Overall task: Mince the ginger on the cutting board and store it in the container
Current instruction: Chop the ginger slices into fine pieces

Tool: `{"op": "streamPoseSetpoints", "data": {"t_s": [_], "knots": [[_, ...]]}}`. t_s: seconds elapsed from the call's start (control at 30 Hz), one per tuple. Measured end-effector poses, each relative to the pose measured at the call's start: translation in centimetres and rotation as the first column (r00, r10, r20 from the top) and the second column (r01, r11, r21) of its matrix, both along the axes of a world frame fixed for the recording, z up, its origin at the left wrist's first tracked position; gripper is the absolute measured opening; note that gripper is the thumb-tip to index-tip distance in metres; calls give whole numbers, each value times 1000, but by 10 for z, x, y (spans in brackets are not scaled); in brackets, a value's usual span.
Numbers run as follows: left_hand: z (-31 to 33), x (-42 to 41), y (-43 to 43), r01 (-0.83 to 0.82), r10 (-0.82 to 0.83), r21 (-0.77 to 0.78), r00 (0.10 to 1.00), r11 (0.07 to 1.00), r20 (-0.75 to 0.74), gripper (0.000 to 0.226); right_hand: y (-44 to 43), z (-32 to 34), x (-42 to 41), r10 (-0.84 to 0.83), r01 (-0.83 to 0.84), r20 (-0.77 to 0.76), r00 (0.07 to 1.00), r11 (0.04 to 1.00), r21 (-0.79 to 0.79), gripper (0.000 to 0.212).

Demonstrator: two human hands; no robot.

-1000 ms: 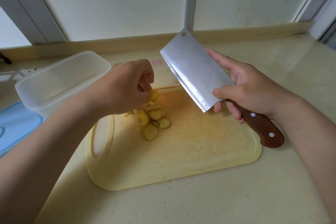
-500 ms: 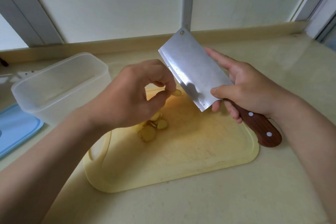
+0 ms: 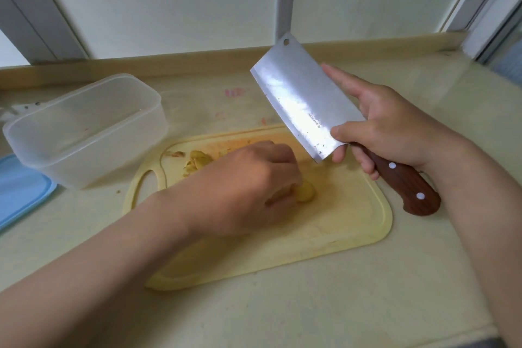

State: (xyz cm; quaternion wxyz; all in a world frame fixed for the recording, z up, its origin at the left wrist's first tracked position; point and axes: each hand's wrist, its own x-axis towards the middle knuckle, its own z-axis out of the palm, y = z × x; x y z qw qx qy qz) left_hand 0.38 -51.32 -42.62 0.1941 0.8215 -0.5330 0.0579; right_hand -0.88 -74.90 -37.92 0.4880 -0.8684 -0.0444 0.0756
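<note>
A yellow cutting board (image 3: 347, 223) lies on the counter. My left hand (image 3: 243, 186) is down on its middle, its fingers pinching a stack of ginger slices (image 3: 305, 192). More ginger slices (image 3: 196, 161) lie at the board's far left. My right hand (image 3: 392, 127) grips the wooden handle of a cleaver (image 3: 302, 99), forefinger along the blade's far side. The blade is raised above the board's far right part, clear of the ginger. The clear plastic container (image 3: 84, 127) stands to the left of the board, with nothing visible inside.
A blue lid (image 3: 19, 192) lies flat at the left edge, beside the container. A low beige ledge (image 3: 197, 61) and window frames close off the counter's far side. Bare counter runs in front of and to the right of the board.
My left hand has come down from beside the blade to the middle of the board, and now holds ginger slices there. The cleaver has stayed raised in my right hand.
</note>
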Motion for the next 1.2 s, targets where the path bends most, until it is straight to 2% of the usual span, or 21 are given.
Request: {"op": "streamPoseSetpoints", "data": {"t_s": [0.17,0.4,0.57,0.73,0.97,1.1,1.2], "knots": [[-8,-3,-1,9,-9,-3,1000,1000,9,13,-1,9,-14,-37,30,-42,998,984,-175,95],[-19,-12,-11,-40,55,-70,972,997,228,17,12,11,-50,-50,8,-102,994,925,-379,96],[-20,-15,-9,19,-5,-63,977,998,214,15,19,21,-62,22,-70,-99,995,856,-512,96],[-24,-14,-9,6,9,-79,982,997,189,11,21,20,-73,29,-67,-78,997,836,-545,93],[-26,-13,-9,-36,54,-138,989,990,134,13,25,6,-76,34,39,115,993,816,-577,93],[-27,-12,-8,-8,30,-152,990,988,140,22,27,6,-79,56,20,108,993,801,-598,93],[-27,-13,-8,-5,25,-153,991,988,130,25,27,11,-81,75,-30,42,996,767,-640,93]]}}
